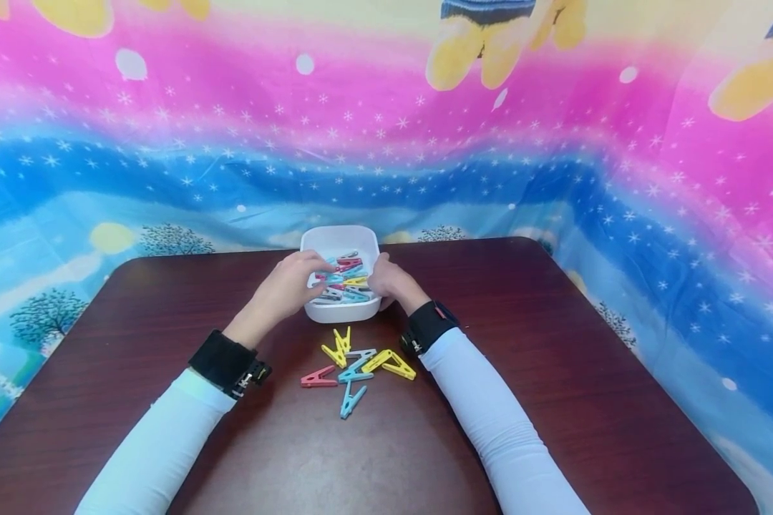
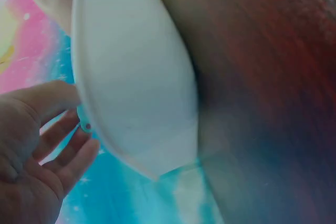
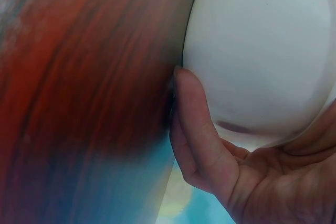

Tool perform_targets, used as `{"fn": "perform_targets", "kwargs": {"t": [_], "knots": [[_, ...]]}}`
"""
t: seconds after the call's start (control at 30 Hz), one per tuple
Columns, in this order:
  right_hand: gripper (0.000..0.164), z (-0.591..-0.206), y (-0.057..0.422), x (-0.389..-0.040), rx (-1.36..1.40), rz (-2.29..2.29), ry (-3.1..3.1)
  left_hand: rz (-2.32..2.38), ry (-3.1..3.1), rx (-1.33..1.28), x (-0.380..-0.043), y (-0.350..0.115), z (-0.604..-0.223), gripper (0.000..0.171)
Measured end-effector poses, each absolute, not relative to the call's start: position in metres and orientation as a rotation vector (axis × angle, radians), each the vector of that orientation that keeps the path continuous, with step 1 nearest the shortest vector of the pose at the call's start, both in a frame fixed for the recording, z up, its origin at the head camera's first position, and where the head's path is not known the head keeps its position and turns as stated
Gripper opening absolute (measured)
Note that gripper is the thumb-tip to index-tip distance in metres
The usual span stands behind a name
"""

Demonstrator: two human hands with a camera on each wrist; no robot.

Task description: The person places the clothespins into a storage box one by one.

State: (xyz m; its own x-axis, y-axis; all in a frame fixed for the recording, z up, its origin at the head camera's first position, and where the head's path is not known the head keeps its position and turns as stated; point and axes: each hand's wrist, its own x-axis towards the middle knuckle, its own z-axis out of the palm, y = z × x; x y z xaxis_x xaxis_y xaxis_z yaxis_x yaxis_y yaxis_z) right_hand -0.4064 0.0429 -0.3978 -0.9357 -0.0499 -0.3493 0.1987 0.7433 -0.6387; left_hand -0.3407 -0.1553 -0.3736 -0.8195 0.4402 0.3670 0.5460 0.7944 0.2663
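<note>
A white plastic bin [image 1: 341,312] holds a pile of clothespins [image 1: 354,281] in red, blue, yellow and grey. My left hand [image 1: 288,285] reaches over its left rim. In the left wrist view, the end of a blue clothespin [image 2: 84,119] shows above the rim between that hand's thumb and fingers, which pinch it; the rest is hidden. My right hand [image 1: 389,279] grips the bin's right side, and the right wrist view has its fingers [image 3: 202,124] curved along the outer wall.
In front of the bin, several loose clothespins lie on the dark wooden table [image 1: 283,458]: yellow ones [image 1: 396,365], blue ones [image 1: 353,400], a red one [image 1: 318,377] and a grey one [image 1: 363,353]. A patterned cloth [image 1: 373,143] hangs behind the table.
</note>
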Motion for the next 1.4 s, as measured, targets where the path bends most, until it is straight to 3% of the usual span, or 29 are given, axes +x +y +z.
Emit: {"fn": "perform_targets", "kwargs": {"t": [1.4], "knots": [[0.069,-0.397,0.043,-0.406,0.122,-1.025,2.606,-0.591,-2.801,-0.625,-0.351,-0.151,-0.393,0.037]]}}
